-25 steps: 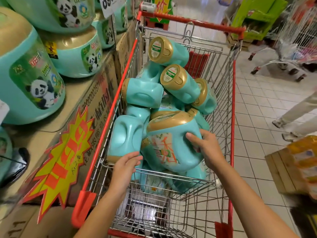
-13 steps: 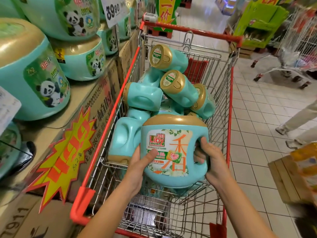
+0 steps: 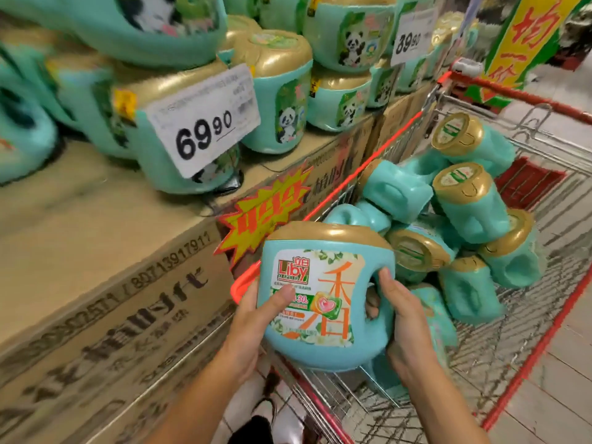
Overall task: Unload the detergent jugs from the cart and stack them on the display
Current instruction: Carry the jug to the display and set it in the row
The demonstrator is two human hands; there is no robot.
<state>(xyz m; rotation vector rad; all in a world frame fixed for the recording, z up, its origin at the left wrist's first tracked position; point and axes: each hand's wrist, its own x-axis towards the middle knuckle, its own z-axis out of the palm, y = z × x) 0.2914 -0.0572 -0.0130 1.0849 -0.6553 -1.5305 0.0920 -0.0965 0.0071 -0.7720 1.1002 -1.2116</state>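
Holding the jug (image 3: 323, 296) upright above the cart's (image 3: 544, 341) near corner, my left hand (image 3: 256, 318) clasping its slick side, my right hand (image 3: 407, 322) curled round its handle, I judge it heavy and rigid, safest carried by that handle.

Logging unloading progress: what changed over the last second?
The left hand and right hand took hold of one jug lying in the cart, turned it upright and carried it left toward the display. The other jugs stayed piled in the cart.
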